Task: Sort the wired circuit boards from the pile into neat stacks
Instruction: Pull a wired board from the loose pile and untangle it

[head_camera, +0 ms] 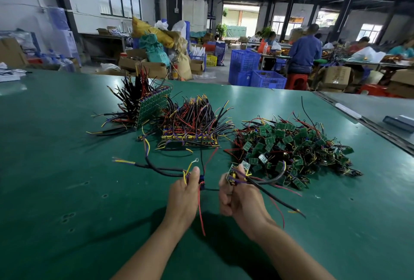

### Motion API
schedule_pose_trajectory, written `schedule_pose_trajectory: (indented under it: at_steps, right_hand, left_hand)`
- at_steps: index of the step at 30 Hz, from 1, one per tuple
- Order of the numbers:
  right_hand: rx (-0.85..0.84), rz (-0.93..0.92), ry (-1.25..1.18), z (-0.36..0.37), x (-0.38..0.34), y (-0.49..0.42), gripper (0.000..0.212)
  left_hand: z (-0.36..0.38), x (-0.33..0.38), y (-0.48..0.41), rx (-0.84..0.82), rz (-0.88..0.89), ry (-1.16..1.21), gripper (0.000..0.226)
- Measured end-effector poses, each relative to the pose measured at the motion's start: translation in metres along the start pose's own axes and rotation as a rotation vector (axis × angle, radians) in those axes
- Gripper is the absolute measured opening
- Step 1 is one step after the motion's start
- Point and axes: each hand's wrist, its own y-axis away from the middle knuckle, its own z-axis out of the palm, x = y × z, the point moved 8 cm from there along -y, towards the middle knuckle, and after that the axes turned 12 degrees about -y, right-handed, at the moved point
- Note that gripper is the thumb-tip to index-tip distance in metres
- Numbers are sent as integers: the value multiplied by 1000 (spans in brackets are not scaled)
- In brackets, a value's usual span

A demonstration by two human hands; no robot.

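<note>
**Two in the grip, over the green worktop (67,167)**

Here's the left hand (184,192), thumb up, fingers curled round a small wired board (202,183) (bluish, mostly hidden behind the fingers). A red lead hangs down past the wrist, and black sleeved leads trail away to the left across the mat.

The right hand (237,199) pinches a second board (233,175); whether it's one board or more, I cannot tell. Its black and red leads sweep out to the right.

The hands sit close together but not touching, with a thin black wire bridging the gap.

Beyond the right hand sprawls the loose pile (291,149), green boards tangled in wire, on the right of the worktop. In the centre lies a flat stack (190,139), boards level and wires bristling upward. Hard against its left, a tilted stack (154,106) leans on edge, black leads fanning out to the left.

Far back stand blue crates (245,60), with people at other tables.
</note>
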Motion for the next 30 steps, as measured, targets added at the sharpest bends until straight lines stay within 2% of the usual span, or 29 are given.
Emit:
schedule_pose_trajectory:
  at_steps: [2,5,9,11,13,15,18,20,23,25,27,30]
  right_hand:
    - [23,-8,-76,-4,-5,-2,54]
    - [27,2,-196,-3,-10,-5,47]
    - [-38,49,-172,-2,-6,-4,52]
    - [-39,17,-130,-2,-8,-1,43]
    - [14,-27,-142,-6,-12,-1,29]
    - [67,-42,-142,-10,-16,-1,25]
    - [143,-68,-16,-16,-21,0,47]
    - [225,-84,134,-22,-25,3,49]
    - [334,-107,266,-30,-28,5,45]
    - [368,-137,304,-32,-30,4,42]
    - [396,-168,413,-33,-32,3,42]
    - [413,-204,512,-31,-30,6,54]
  left_hand:
    - [-12,-1,-5,50,33,-354,62]
    - [-22,-8,-11,25,-31,-765,58]
    - [-26,-14,-12,13,-44,-991,45]
    - [-27,-15,-13,18,-46,-1050,44]
    - [-31,-16,-14,17,-80,-1066,45]
    - [-32,-18,-14,0,-95,-1078,47]
    - [-33,-16,-11,-7,-81,-1109,45]
    - [-34,-6,-8,15,-21,-1097,38]
    - [-27,27,4,78,252,-852,26]
    - [-16,47,18,49,420,-634,20]
    - [-2,56,31,-9,492,-512,16]
    - [14,55,36,-79,477,-414,33]
